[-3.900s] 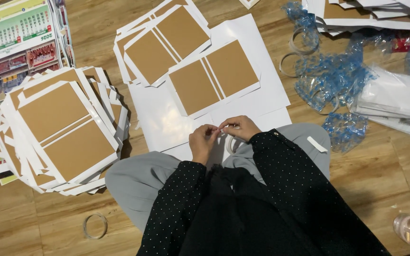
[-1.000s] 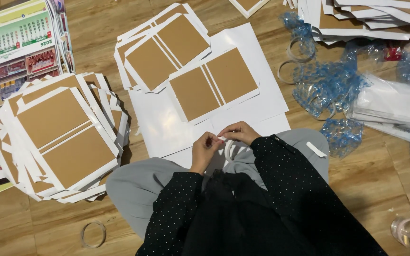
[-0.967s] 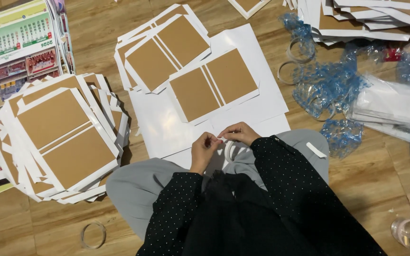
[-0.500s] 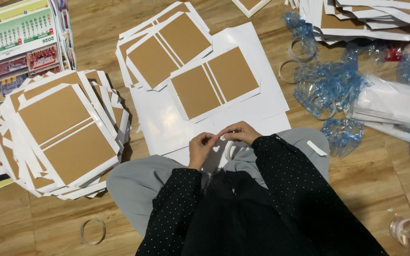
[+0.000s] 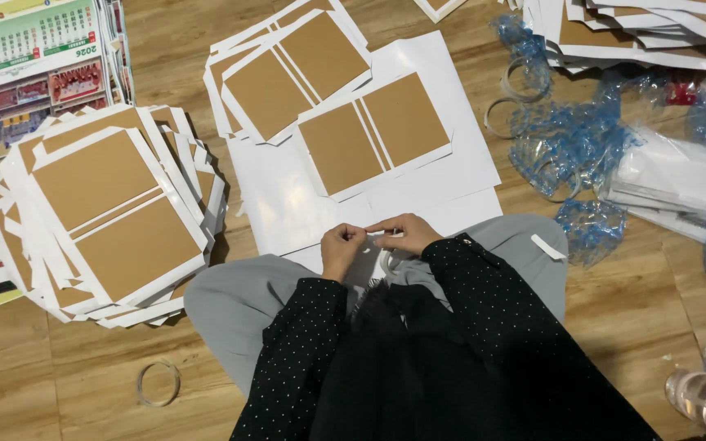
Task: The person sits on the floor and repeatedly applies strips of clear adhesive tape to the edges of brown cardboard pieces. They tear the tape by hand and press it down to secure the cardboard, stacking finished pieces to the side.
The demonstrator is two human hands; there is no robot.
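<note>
The left hand (image 5: 341, 247) and right hand (image 5: 403, 234) meet fingertip to fingertip just below the large white paper sheet (image 5: 443, 175) on the wooden floor (image 5: 59, 392). Both pinch something small and pale between them, too small to identify. On the sheet lies a white card with two brown cardboard panels (image 5: 374, 133). To the upper left of the sheet, overlapping its edge, sits a small stack of the same brown-panelled cards (image 5: 288, 69). Well left of the sheet spreads a bigger fanned pile of these cards (image 5: 108, 212). Right of the sheet lies crumpled blue plastic wrapping (image 5: 569, 135). A clear tape ring (image 5: 158, 383) rests far below-left of the sheet.
</note>
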